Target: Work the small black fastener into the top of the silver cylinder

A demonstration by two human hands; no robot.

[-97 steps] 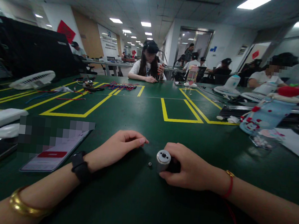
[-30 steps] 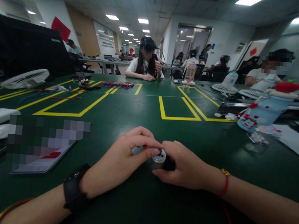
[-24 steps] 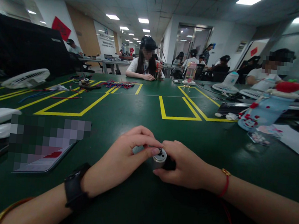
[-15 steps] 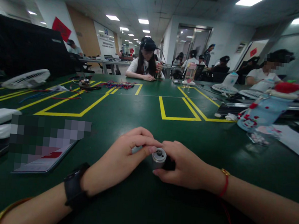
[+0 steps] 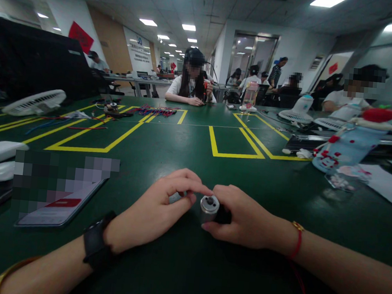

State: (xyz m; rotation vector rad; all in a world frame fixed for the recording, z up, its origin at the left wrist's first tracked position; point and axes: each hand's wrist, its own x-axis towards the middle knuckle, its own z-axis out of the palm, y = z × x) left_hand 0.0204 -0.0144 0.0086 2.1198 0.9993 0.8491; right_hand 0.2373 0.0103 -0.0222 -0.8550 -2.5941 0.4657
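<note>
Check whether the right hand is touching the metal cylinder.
Touching. The head view shows the right hand gripping the metal cylinder, thumb against its side.

On the green tabletop (image 5: 168, 142), left of the silver metal cylinder (image 5: 208, 214), lies a flat rectangular phone (image 5: 68, 206); right, a blue bottle (image 5: 350, 145).

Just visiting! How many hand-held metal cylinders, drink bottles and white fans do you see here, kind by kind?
Metal cylinder, in the right hand: 1
Drink bottles, pink and light blue: 2
White fans, one left, two right: 3
Total: 6
</note>
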